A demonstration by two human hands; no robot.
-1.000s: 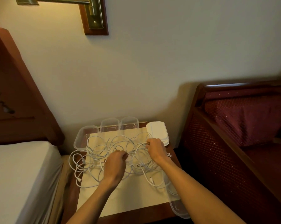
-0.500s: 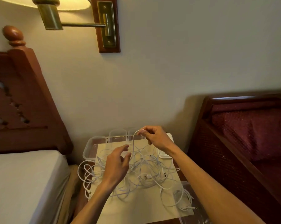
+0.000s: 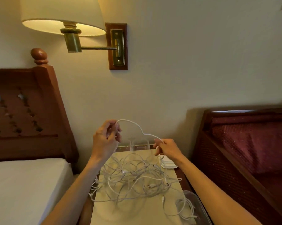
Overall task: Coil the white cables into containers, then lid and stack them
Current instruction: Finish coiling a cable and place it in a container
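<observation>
Cables [image 3: 133,177] lie in a white tangle on the worktop [image 3: 137,213], lower centre of frame, w/ one partly coiled in a clear container [image 3: 200,203] at lower right. Thin, limp, plugs showing here & there. A sec ago both hands were down in the pile; now one strand [image 3: 137,127] is lifted clear, arching btwn them above the heap. Left hand [image 3: 106,140] pinches its end, centre frame; right hand [image 3: 167,148] has fingers curled round the same strand, lower & to the right. Judging by that, one cable is being singled out to coil; most still loose. Behind, empty containers [image 3: 137,146] & stacked lids [image 3: 168,164] sit by the wall.
</observation>
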